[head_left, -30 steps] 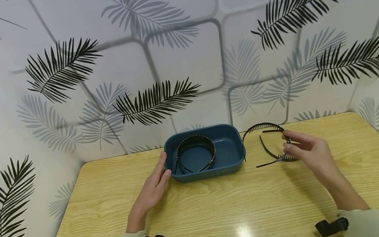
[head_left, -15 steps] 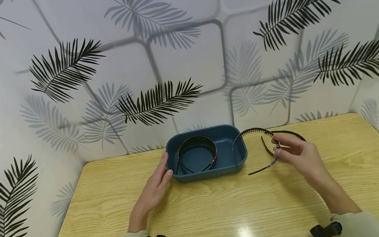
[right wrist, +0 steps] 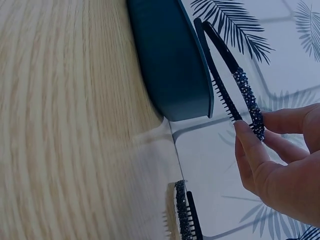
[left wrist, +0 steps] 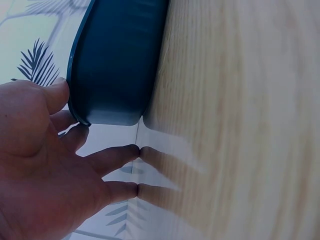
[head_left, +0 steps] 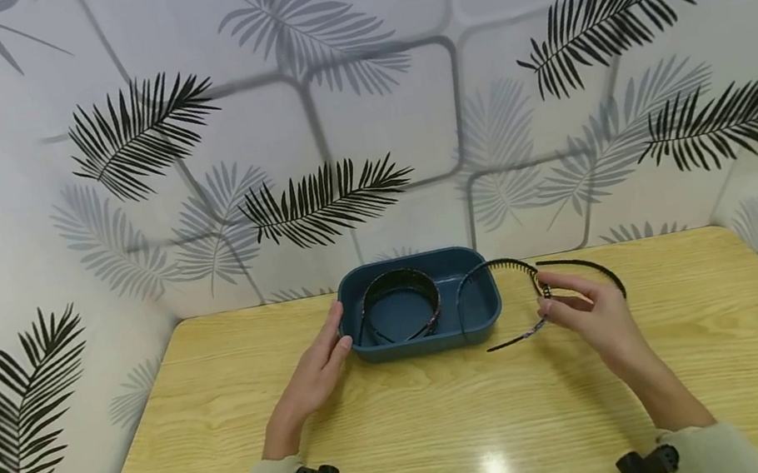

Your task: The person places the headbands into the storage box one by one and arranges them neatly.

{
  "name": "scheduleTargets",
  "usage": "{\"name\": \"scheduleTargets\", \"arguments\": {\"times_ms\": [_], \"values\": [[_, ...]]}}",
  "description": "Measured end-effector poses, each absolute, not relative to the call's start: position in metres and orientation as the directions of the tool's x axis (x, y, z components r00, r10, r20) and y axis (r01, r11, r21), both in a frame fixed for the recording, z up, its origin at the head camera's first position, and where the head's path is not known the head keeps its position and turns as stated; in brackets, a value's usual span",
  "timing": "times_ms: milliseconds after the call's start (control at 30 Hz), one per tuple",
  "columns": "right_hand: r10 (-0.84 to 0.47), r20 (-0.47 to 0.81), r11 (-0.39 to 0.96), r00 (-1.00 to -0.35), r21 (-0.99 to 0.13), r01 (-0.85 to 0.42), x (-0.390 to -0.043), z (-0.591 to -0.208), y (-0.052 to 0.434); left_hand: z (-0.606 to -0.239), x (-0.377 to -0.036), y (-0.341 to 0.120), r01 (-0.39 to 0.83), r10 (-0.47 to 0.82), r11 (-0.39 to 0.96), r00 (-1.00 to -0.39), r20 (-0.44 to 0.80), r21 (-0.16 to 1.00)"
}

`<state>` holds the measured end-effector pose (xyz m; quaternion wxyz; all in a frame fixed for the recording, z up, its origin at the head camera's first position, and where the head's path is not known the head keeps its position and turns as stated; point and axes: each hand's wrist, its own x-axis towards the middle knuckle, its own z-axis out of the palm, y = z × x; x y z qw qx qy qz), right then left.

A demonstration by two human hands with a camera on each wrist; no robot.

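Note:
A dark blue rectangular bin [head_left: 474,335] stands at the back of the table. My left hand [head_left: 315,370] touches its left end with thumb and fingers; in the left wrist view two fingertips [left wrist: 131,151] reach down to the tabletop. Inside the bin's left part lie dark headbands [head_left: 397,276], nested so that I cannot tell how many. My right hand [head_left: 593,309] pinches a black toothed headband [right wrist: 246,92] with sparkling stones, between thumb and fingers. One end of this headband overlaps the bin's right side in the head view, above the rim.
Another stone-covered headband [right wrist: 184,212] lies on the table behind my right hand, partly hidden in the head view. The wooden table [head_left: 414,433] meets a leaf-patterned wall covering [head_left: 407,223] just behind the bin.
My right hand has moved left with the headband, bringing its end over the bin's right side. The other headband stays on the table. My left hand keeps its place at the bin.

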<state>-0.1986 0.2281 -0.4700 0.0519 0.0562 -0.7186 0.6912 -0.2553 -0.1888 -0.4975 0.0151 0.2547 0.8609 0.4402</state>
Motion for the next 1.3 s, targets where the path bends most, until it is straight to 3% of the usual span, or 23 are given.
{"name": "scheduleTargets", "arguments": {"times_ms": [300,767,1300], "values": [[-0.045,0.087,0.054,-0.995,-0.995,-0.089,-0.212,-0.462,0.209,-0.498,-0.257,-0.190,0.432,0.456,0.467,-0.865,0.209,0.771],[-0.113,0.083,0.024,-0.990,-0.996,-0.087,-0.234,-0.461,0.177,-0.496,-0.256,-0.188,0.432,0.458,0.464,-0.864,0.208,0.773],[-0.096,0.062,-0.004,-0.993,-0.998,-0.062,-0.268,-0.459,0.137,-0.498,-0.257,-0.188,0.440,0.467,0.449,-0.858,0.215,0.778]]}}
